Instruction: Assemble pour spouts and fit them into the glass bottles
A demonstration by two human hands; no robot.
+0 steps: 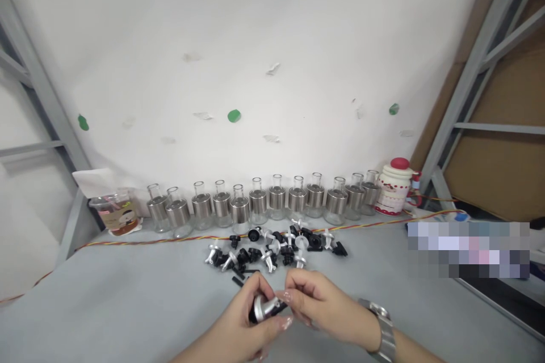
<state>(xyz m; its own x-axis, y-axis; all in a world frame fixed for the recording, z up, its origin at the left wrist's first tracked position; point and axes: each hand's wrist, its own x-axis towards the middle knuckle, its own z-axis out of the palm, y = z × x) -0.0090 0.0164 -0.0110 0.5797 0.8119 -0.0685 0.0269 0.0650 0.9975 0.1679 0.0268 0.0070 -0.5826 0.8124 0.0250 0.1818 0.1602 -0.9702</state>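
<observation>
My left hand (249, 317) is wrapped around a silver pour spout (266, 307) with a black part at its base. My right hand (317, 300), with a metal watch on its wrist, pinches at the narrow tip of that spout; a dark piece shows beneath the tip, and the fingers partly hide it. Just beyond both hands lies a loose pile of parts: silver spouts (268, 260), black stoppers (287, 255), clear plastic pieces (301, 242) and short black sticks (237, 281).
A row of glass bottles with metal collars (240, 210) lines the wall. A twisted red-yellow wire (170, 241) crosses the grey table (128, 295). At left stands a plastic cup (114, 215), at right a white jar with a red lid (394, 190). A blurred-out device (468, 249) lies far right.
</observation>
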